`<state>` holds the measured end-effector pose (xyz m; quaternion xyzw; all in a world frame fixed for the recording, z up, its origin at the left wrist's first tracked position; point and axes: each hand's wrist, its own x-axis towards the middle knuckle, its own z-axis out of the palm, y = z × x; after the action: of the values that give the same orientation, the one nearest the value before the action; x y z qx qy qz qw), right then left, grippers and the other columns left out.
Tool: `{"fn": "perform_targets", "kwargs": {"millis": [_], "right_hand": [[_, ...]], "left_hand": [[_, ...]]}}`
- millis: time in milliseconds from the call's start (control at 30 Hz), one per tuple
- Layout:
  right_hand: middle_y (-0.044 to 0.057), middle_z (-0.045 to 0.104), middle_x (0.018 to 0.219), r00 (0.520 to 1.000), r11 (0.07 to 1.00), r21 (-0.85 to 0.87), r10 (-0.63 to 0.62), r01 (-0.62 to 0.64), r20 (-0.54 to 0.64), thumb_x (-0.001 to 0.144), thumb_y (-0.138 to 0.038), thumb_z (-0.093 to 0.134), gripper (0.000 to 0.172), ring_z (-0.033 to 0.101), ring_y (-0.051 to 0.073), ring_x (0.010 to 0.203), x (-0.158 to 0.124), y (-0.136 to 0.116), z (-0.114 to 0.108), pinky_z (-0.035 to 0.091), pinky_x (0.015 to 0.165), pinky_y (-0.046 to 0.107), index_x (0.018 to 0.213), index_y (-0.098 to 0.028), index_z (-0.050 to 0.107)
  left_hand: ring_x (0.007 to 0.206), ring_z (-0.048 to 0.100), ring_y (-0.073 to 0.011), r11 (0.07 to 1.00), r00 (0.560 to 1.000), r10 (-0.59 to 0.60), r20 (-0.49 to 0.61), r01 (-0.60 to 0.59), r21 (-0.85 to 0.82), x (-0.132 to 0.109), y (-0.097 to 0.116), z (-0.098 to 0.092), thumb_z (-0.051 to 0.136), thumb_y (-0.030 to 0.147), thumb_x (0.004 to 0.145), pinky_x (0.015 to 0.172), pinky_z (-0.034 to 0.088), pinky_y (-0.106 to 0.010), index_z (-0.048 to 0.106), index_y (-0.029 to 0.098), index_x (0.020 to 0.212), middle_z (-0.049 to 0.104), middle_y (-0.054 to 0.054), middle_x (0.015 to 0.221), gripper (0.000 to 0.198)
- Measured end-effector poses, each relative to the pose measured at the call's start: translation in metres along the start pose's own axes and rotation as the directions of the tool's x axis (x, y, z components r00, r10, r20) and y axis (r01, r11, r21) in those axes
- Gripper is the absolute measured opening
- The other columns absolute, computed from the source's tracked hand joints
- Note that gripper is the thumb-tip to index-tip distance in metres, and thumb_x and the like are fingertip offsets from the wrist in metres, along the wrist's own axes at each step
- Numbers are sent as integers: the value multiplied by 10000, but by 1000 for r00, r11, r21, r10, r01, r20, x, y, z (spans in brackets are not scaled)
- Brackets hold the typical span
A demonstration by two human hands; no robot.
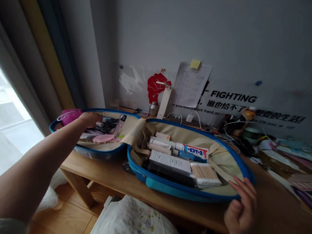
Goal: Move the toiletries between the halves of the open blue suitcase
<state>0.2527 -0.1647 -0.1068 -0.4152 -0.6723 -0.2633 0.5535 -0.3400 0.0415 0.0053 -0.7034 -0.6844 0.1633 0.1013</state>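
Note:
A blue suitcase (148,182) with a beige lining lies opened flat on the desk. My left hand (90,119) reaches into its left half, over dark packets (105,128); its fingers are too small and dim to make out a grip. Close to that hand are a bright pink pouch (70,116) and a pale pink item (104,138). At the right end, my right hand (243,204) is open, fingertips by the rim and a beige strap (220,172). The right half holds a toothpaste box (195,151), a white printed box (170,161) and a pack of cotton swabs (205,174).
A wooden desk (270,197) carries the suitcase, with papers and clutter (300,159) at right. Behind stand a small bottle (153,109) and a white lamp (164,102) against the wall. A flowered cloth (138,224) lies below the desk edge. Curtains (38,36) hang left.

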Motion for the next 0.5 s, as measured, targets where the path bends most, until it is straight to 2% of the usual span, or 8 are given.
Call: {"fn": "perform_targets", "kwargs": {"millis": [200, 333, 433, 500], "right_hand": [[188, 664, 1152, 1000, 1000, 1, -6, 6, 14, 1023, -407, 336, 413, 557, 362, 1290, 1, -1, -1, 468, 1033, 598, 1195, -170, 627], [184, 663, 1154, 1000, 1000, -9, -21, 21, 13, 1026, -400, 329, 417, 563, 357, 1282, 2, -1, -1, 473, 1026, 585, 1208, -167, 622], [187, 659, 1160, 999, 999, -6, -40, 40, 6, 1029, -393, 320, 423, 563, 352, 1282, 2, 0, 0, 482, 1013, 574, 1224, -160, 614], [186, 662, 1154, 999, 999, -5, -50, 50, 3, 1028, -396, 324, 424, 566, 351, 1277, 2, 1, 0, 488, 1005, 568, 1224, -159, 614]], "left_hand": [[1262, 601, -310, 997, 997, 72, -32, -70, 42, -6, 1, 4, 679, 249, 801, 1007, 482, -366, 668, 228, 1257, 657, -140, 1346, 457], [1183, 652, -320, 996, 995, 86, -56, -85, 36, -13, 2, 3, 646, 288, 829, 938, 511, -364, 649, 212, 1279, 702, -152, 1260, 457], [1077, 693, -318, 997, 993, 77, -88, -75, 27, -16, 3, -8, 573, 336, 879, 850, 524, -343, 608, 177, 1324, 725, -157, 1184, 474], [1078, 689, -300, 997, 988, 74, -132, -72, 21, -17, 10, -23, 501, 400, 927, 829, 514, -318, 560, 193, 1377, 704, -141, 1229, 499]]}}
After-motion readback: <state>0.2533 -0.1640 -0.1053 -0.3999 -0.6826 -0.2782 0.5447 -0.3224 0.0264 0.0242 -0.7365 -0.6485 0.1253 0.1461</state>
